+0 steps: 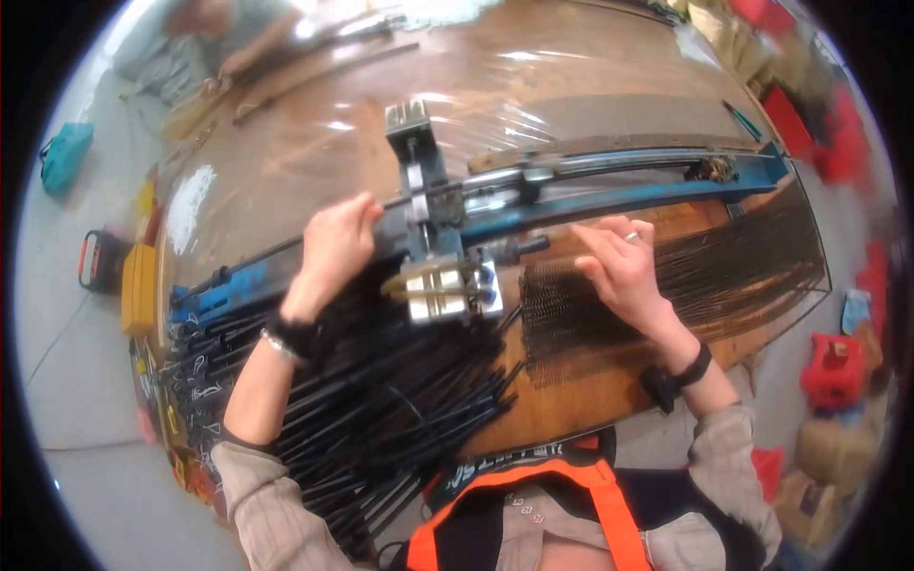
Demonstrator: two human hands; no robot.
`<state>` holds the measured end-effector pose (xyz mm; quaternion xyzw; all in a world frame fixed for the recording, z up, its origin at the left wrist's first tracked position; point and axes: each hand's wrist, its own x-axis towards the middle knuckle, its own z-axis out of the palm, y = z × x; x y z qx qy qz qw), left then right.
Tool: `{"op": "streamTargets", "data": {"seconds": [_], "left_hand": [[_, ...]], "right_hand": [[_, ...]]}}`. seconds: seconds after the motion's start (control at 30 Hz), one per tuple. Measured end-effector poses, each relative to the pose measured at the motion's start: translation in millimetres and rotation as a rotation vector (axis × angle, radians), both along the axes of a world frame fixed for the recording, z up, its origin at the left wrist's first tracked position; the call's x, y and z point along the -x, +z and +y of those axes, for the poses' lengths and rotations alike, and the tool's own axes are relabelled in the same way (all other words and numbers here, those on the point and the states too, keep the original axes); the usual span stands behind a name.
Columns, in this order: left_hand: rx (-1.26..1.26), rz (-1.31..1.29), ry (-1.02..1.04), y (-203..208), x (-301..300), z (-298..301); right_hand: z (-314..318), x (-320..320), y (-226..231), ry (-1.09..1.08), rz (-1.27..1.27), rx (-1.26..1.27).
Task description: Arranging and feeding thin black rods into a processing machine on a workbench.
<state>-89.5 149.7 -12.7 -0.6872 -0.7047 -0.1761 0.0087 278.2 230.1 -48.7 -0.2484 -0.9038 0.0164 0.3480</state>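
Observation:
My left hand (338, 243) is closed, thumb and fingers pinched at the left end of a thin dark rod (398, 201). That rod runs across a metal clamping fixture (433, 214) on a long blue rail bench (590, 207). To the right of the fixture my right hand (621, 269) hovers over a bundle of thin dark rods (738, 262). Its fingers are curled with the tips pressed together, and anything between them is too small to make out. A short black knob (533, 245) points from the fixture toward these fingertips.
Many long black tubes (381, 419) lie in a loose heap under my left forearm. Across the table a person (205, 57) sits with hands near long dark rods. A yellow box (139, 290) stands at the left, a red container (831, 371) on the floor at the right.

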Motion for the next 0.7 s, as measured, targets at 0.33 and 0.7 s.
{"op": "streamTargets", "data": {"seconds": [0.33,0.7], "left_hand": [[-0.043,0.022,0.0,-4,0,-3],[-0.373,0.326,-0.397,-12,30,28]], "right_hand": [[-3,44,-20,0.223,0.145,0.506],[-18,31,-40,0.213,-0.119,0.118]]}}
